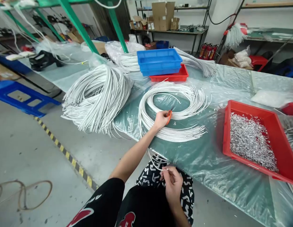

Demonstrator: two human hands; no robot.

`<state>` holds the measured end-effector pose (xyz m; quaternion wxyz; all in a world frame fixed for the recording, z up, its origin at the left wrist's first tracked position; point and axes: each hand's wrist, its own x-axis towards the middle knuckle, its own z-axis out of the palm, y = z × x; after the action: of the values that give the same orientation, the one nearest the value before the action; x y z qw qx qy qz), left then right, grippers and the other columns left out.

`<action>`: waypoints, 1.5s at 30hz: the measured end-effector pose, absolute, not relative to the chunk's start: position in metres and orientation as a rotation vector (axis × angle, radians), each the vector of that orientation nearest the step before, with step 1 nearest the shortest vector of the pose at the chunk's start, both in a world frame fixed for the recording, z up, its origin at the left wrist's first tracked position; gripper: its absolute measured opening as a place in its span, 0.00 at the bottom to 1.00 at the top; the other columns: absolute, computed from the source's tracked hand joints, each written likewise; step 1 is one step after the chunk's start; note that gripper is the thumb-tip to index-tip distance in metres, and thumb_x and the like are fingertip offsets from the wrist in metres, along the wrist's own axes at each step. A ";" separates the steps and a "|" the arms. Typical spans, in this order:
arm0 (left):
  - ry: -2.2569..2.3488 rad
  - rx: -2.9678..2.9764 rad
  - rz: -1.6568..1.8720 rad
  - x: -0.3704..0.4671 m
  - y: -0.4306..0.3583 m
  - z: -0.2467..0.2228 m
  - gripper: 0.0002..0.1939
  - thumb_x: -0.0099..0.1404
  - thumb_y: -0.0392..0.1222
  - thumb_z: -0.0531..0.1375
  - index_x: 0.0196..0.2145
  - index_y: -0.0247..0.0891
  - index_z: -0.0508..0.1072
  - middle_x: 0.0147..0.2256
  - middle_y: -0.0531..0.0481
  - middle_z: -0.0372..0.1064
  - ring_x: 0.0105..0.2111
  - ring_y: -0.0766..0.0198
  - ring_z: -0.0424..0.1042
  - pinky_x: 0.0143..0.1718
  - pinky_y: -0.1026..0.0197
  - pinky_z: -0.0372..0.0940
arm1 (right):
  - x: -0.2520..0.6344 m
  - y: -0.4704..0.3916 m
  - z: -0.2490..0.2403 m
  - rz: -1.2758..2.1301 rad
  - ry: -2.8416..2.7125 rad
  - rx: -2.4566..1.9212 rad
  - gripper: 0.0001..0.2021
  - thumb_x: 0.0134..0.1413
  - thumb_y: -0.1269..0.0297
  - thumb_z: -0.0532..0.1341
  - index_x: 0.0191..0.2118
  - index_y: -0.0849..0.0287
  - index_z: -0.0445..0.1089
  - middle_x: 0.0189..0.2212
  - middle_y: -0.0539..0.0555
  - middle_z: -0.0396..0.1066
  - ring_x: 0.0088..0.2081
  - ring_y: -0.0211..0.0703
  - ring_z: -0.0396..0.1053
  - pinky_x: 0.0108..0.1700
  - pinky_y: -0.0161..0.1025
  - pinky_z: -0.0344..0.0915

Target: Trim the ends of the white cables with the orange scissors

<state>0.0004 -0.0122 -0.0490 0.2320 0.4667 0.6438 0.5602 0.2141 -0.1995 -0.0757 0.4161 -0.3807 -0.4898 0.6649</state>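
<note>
My left hand (161, 119) reaches over the table, closed around orange-handled scissors (169, 116); their dark tip points away from me. Under and around it lies a loose coil of white cables (146, 108), with many cut ends fanned to the right. Close to my lap, my right hand (173, 183) pinches the end of a white cable (158, 167) between thumb and fingers. That cable curves up toward the table edge. To the left, a large bundle of white cables (99, 94) is heaped at the table's edge.
A red tray (284, 148) of small shiny metal pieces stands at the right. Behind the coil, blue trays (159, 61) rest on a red tray (184, 74). Plastic sheeting covers the green table (196, 164). A blue stool (23, 94) is on the left, beyond striped floor tape (66, 153).
</note>
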 end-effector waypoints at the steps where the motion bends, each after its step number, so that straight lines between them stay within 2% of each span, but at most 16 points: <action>1: 1.774 1.288 1.542 0.000 -0.012 -0.049 0.16 0.55 0.46 0.62 0.18 0.35 0.63 0.18 0.58 0.50 0.20 0.72 0.49 0.23 0.65 0.47 | 0.209 -0.211 -0.087 1.765 -1.059 -1.015 0.13 0.61 0.55 0.62 0.32 0.60 0.72 0.25 0.50 0.70 0.23 0.35 0.67 0.28 0.34 0.67; 3: 1.779 1.301 1.538 -0.001 -0.012 -0.050 0.16 0.56 0.46 0.61 0.18 0.35 0.62 0.19 0.57 0.50 0.21 0.72 0.49 0.23 0.65 0.47 | 0.199 -0.224 -0.108 1.942 -0.668 -1.127 0.13 0.57 0.53 0.65 0.33 0.60 0.73 0.25 0.48 0.70 0.22 0.34 0.66 0.25 0.32 0.67; 6: 1.783 1.328 1.539 -0.001 -0.012 -0.051 0.18 0.56 0.46 0.61 0.17 0.36 0.59 0.19 0.57 0.48 0.22 0.71 0.48 0.24 0.65 0.47 | 0.192 -0.218 -0.129 2.090 -0.197 -1.245 0.12 0.46 0.59 0.73 0.34 0.59 0.74 0.28 0.48 0.74 0.24 0.32 0.69 0.23 0.28 0.68; 10: 1.776 1.338 1.563 0.000 -0.013 -0.050 0.17 0.56 0.46 0.60 0.18 0.37 0.58 0.19 0.57 0.47 0.22 0.70 0.47 0.24 0.64 0.46 | 0.201 -0.203 -0.136 2.082 -0.153 -1.235 0.14 0.45 0.64 0.74 0.40 0.58 0.75 0.39 0.51 0.78 0.29 0.32 0.74 0.30 0.28 0.74; 12: 1.769 1.334 1.574 0.000 -0.013 -0.050 0.17 0.56 0.46 0.59 0.17 0.37 0.58 0.18 0.57 0.46 0.22 0.70 0.47 0.24 0.64 0.46 | 0.210 -0.205 -0.131 2.097 -0.196 -1.226 0.17 0.44 0.63 0.74 0.41 0.57 0.75 0.41 0.51 0.78 0.30 0.33 0.74 0.31 0.28 0.74; 15: 1.761 1.330 1.584 0.000 -0.014 -0.049 0.18 0.56 0.46 0.59 0.16 0.37 0.57 0.18 0.57 0.46 0.22 0.70 0.46 0.24 0.64 0.45 | 0.225 -0.216 -0.114 2.198 -0.402 -1.203 0.17 0.44 0.59 0.74 0.40 0.57 0.74 0.34 0.49 0.75 0.28 0.33 0.71 0.25 0.28 0.70; 19: 1.752 1.314 1.588 -0.002 -0.014 -0.050 0.17 0.56 0.46 0.60 0.17 0.37 0.59 0.18 0.57 0.47 0.22 0.70 0.46 0.24 0.64 0.46 | 0.251 -0.215 -0.074 2.269 -1.032 -1.057 0.16 0.52 0.51 0.68 0.35 0.59 0.71 0.21 0.46 0.65 0.20 0.33 0.62 0.20 0.31 0.60; 21: 1.742 1.307 1.589 -0.003 -0.014 -0.051 0.16 0.56 0.46 0.60 0.18 0.36 0.61 0.18 0.57 0.48 0.22 0.70 0.47 0.24 0.64 0.46 | 0.264 -0.198 -0.052 2.033 -1.477 -1.039 0.14 0.59 0.51 0.63 0.35 0.59 0.71 0.20 0.46 0.64 0.20 0.33 0.61 0.24 0.33 0.61; 24: 1.720 1.301 1.595 -0.003 -0.015 -0.051 0.15 0.56 0.47 0.60 0.19 0.36 0.64 0.18 0.57 0.50 0.21 0.70 0.48 0.24 0.65 0.47 | 0.277 -0.157 -0.027 1.373 -1.890 -1.131 0.13 0.62 0.54 0.60 0.34 0.59 0.71 0.25 0.49 0.66 0.27 0.37 0.63 0.32 0.35 0.62; 26: 1.702 1.297 1.600 -0.003 -0.016 -0.049 0.15 0.56 0.47 0.60 0.19 0.36 0.64 0.18 0.57 0.50 0.21 0.71 0.48 0.23 0.65 0.47 | 0.279 -0.127 -0.021 1.012 -2.047 -1.218 0.12 0.64 0.55 0.57 0.37 0.58 0.71 0.26 0.50 0.67 0.26 0.38 0.62 0.32 0.36 0.61; 30: 1.666 1.289 1.601 -0.004 -0.018 -0.046 0.16 0.57 0.48 0.61 0.19 0.36 0.64 0.18 0.58 0.50 0.20 0.71 0.48 0.23 0.65 0.47 | 0.268 -0.084 -0.027 0.553 -2.403 -1.228 0.12 0.66 0.62 0.54 0.47 0.54 0.72 0.33 0.52 0.71 0.31 0.41 0.68 0.36 0.37 0.63; 33: 1.651 1.271 1.598 -0.005 -0.017 -0.048 0.15 0.57 0.48 0.61 0.20 0.35 0.66 0.18 0.58 0.52 0.20 0.71 0.49 0.23 0.65 0.48 | 0.258 -0.071 -0.037 0.306 -2.567 -1.196 0.14 0.67 0.65 0.52 0.51 0.55 0.71 0.36 0.54 0.71 0.37 0.45 0.72 0.36 0.38 0.64; 39: 1.632 1.235 1.592 -0.006 -0.013 -0.053 0.13 0.56 0.47 0.63 0.21 0.35 0.68 0.18 0.57 0.54 0.20 0.71 0.51 0.22 0.66 0.49 | 0.253 -0.060 -0.042 0.174 -2.656 -1.121 0.13 0.69 0.65 0.50 0.52 0.54 0.69 0.41 0.57 0.72 0.41 0.47 0.71 0.39 0.39 0.65; 45: 1.626 1.233 1.592 -0.006 -0.015 -0.051 0.14 0.56 0.47 0.63 0.21 0.36 0.68 0.18 0.58 0.53 0.19 0.71 0.50 0.22 0.65 0.48 | 0.249 -0.052 -0.020 0.366 -2.736 -1.005 0.04 0.61 0.71 0.57 0.36 0.57 0.68 0.36 0.56 0.68 0.41 0.47 0.67 0.40 0.39 0.64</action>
<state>-0.0062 -0.0153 -0.0507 0.2732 0.4582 0.6044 0.5916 0.2494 -0.0520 -0.0203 0.1017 -0.3404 -0.9265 0.1240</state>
